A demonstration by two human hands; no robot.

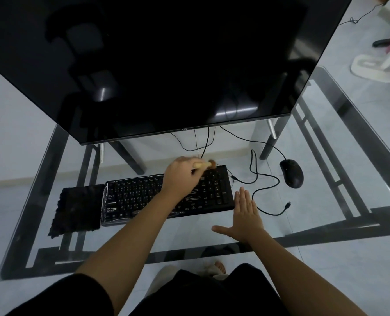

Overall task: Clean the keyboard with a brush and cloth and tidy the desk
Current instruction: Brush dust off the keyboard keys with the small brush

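A black keyboard (143, 197) lies on the glass desk (326, 156) in front of the monitor. My left hand (182, 176) reaches across the keyboard and grips a small wooden brush (47, 164). Its bristles touch the keyboard's far right corner. My right hand (244, 215) lies flat on the glass with fingers straight, just off the keyboard's right end. A dark cloth (77, 209) lies flat against the keyboard's left end.
A large dark monitor (155, 65) overhangs the back of the desk. A black mouse (292, 173) sits to the right, and loose cables (264, 179) loop between it and the keyboard. A mop (376, 65) stands on the floor at far right.
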